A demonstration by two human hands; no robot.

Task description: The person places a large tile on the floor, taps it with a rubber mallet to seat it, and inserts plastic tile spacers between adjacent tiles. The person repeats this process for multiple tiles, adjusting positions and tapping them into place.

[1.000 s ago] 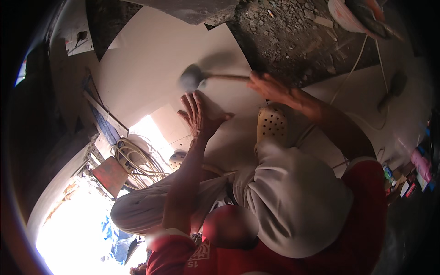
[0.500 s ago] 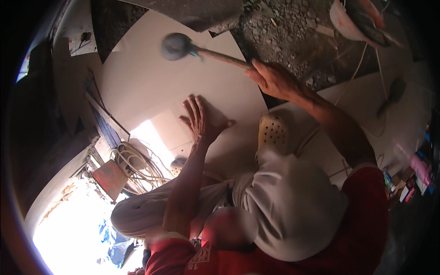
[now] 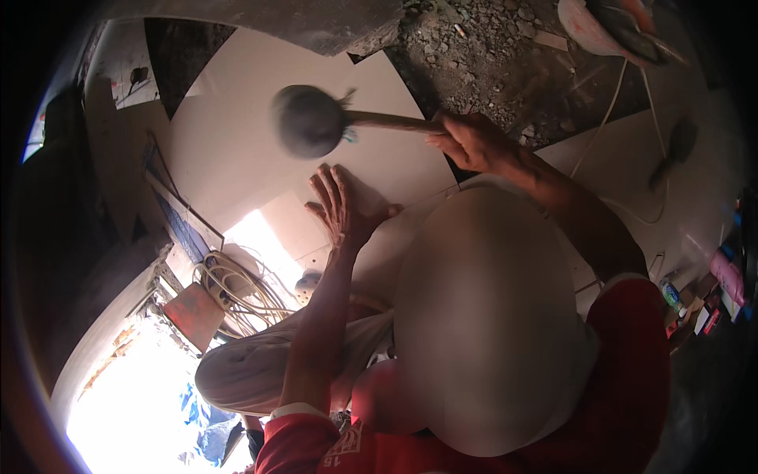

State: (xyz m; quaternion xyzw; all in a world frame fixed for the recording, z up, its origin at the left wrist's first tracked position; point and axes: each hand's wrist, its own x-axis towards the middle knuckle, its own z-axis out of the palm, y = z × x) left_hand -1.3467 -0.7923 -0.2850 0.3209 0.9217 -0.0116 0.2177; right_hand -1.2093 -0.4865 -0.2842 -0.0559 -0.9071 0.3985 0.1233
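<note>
Head | right hand (image 3: 472, 144) grips mallet (image 3: 316, 121) | left hand (image 3: 341, 207) open, flat on tile (image 3: 403, 158) | risk: misaimed swing could strike left hand

Loose grey rubble (image 3: 474, 71) lies at the top, near a pale red basin (image 3: 583, 30). Coiled cream cable (image 3: 237, 296) sits just beside a reddish board (image 3: 193, 316); blue sheeting (image 3: 207, 421) shows lower left.

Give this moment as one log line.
right hand: grips wooden-handled, round-headed dark mallet | left hand: spread on large pale tile
</note>
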